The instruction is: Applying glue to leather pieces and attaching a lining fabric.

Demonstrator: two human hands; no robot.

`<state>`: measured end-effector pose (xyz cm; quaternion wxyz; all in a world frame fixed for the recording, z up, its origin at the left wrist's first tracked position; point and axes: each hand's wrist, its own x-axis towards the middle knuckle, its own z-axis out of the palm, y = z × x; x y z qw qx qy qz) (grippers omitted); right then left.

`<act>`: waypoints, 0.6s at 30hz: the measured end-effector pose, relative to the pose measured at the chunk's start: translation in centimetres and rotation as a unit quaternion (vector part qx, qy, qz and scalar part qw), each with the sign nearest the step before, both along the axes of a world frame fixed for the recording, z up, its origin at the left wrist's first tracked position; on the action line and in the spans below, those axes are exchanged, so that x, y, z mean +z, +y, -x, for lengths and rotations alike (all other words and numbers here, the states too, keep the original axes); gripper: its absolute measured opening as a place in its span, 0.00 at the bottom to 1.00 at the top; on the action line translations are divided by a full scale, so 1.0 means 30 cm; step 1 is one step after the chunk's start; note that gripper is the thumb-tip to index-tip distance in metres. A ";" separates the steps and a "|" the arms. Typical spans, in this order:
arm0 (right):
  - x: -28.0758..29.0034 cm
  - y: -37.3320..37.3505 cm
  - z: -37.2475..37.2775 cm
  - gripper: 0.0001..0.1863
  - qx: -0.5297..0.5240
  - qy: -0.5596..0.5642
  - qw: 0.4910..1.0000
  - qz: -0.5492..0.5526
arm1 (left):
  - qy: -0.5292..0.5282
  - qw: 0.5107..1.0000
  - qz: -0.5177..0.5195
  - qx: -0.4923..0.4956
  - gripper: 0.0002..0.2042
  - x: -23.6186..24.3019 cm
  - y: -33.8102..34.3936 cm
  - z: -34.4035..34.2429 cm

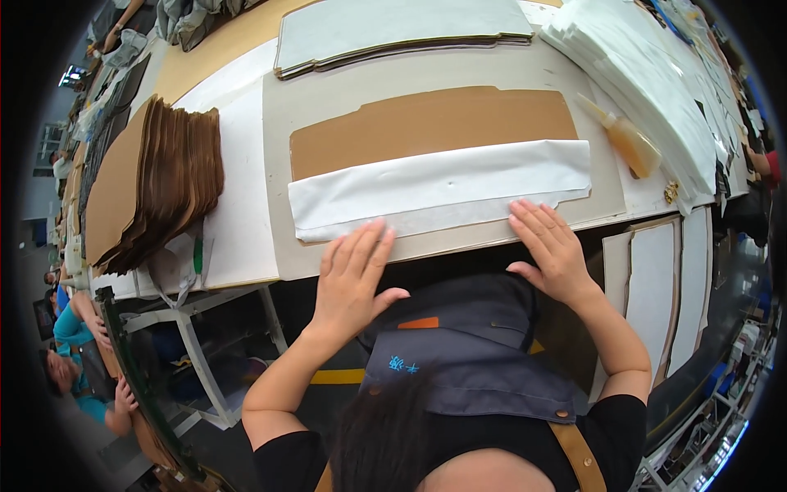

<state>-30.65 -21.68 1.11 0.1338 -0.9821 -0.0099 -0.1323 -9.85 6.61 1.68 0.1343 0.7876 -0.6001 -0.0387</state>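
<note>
In front of me a brown shaped board (443, 121) lies flat on a grey sheet (377, 78) on the worktable. A strip of white fabric (443, 182) covers its near part, folded back with a long crease. My left hand (354, 275) rests its fingertips on the near edge of the strip, left of the middle. My right hand (551, 252) touches that edge farther right, fingers stretched out. Both palms face down with the thumbs spread inward, and neither hand holds anything.
A thick stack of brown boards (156, 184) stands at the left. Pale boards (402, 29) are piled at the back. On the right are a squeeze bottle of amber liquid (630, 143) and layered white fabric (635, 82). Another person (78, 361) works at the lower left.
</note>
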 end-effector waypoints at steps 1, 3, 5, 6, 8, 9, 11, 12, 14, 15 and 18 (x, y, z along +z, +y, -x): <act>0.002 -0.007 0.001 0.33 -0.022 -0.016 1.000 0.002 | -0.018 1.000 -0.006 0.024 0.40 -0.003 0.008 -0.008; -0.005 -0.034 0.026 0.30 -0.029 -0.034 0.999 0.011 | -0.042 0.998 0.012 0.051 0.34 0.002 0.019 -0.018; 0.014 -0.056 0.024 0.21 -0.044 -0.082 0.996 0.006 | -0.032 0.997 0.035 0.058 0.30 0.006 0.032 -0.061; 0.023 -0.072 0.017 0.21 -0.047 -0.084 0.995 0.007 | -0.022 0.996 0.053 0.073 0.27 0.015 0.036 -0.073; 0.036 -0.113 -0.007 0.18 -0.073 -0.118 0.990 -0.008 | -0.029 0.991 0.103 0.079 0.19 0.038 -0.001 -0.109; 0.052 -0.121 -0.054 0.15 -0.063 -0.145 0.987 0.004 | -0.041 0.990 0.110 0.082 0.18 0.041 -0.011 -0.127; 0.077 -0.140 -0.114 0.15 -0.040 -0.116 0.992 0.040 | -0.038 0.990 0.122 0.063 0.16 0.054 -0.051 -0.155; 0.085 -0.150 -0.132 0.15 -0.016 -0.084 0.994 0.075 | -0.041 0.989 0.124 0.061 0.16 0.061 -0.072 -0.160; 0.071 -0.166 -0.149 0.13 -0.016 -0.082 0.992 0.095 | -0.028 0.995 0.088 0.023 0.19 0.073 -0.104 -0.169; 0.068 -0.175 -0.155 0.13 -0.009 -0.074 0.990 0.119 | -0.031 0.997 0.075 0.018 0.22 0.068 -0.110 -0.175; 0.079 -0.193 -0.188 0.11 -0.016 -0.083 0.990 0.111 | -0.026 0.997 0.069 0.025 0.23 0.069 -0.129 -0.186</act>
